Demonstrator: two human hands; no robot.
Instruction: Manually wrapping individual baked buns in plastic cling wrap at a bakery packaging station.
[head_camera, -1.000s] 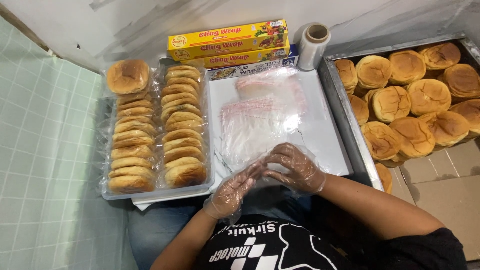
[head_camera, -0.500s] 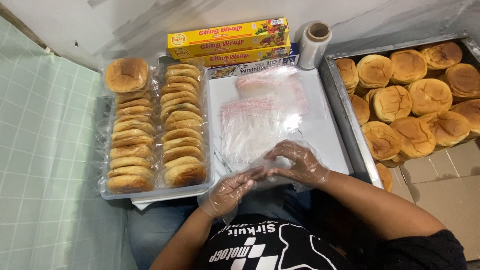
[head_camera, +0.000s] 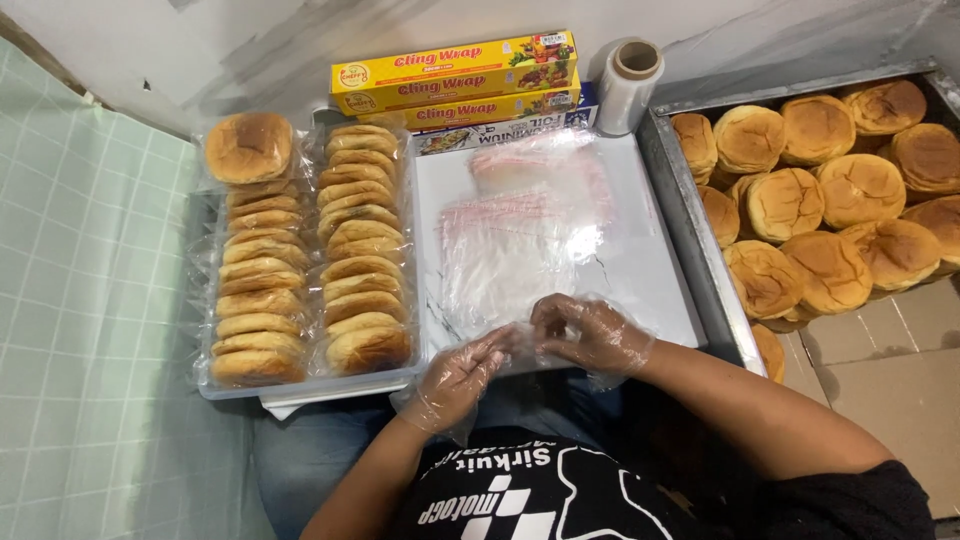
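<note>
Both gloved hands, left hand (head_camera: 455, 375) and right hand (head_camera: 590, 332), meet at the white tray's (head_camera: 655, 290) six-o'clock edge, each grip pinching a clear plastic bag (head_camera: 520, 345). Bagged buns (head_camera: 305, 255) crowd nine o'clock; loose buns (head_camera: 830, 200) fill three o'clock.

Two long yellow cartons (head_camera: 455, 75) lie stacked at upper centre of the frame, red lettering and a food picture on their faces. A blue-and-white carton (head_camera: 505, 132) lies directly below them. Two rows of clear-bagged buns (head_camera: 305, 250) fill the left-centre. Clear plastic bags (head_camera: 520, 225) lie centre.
</note>
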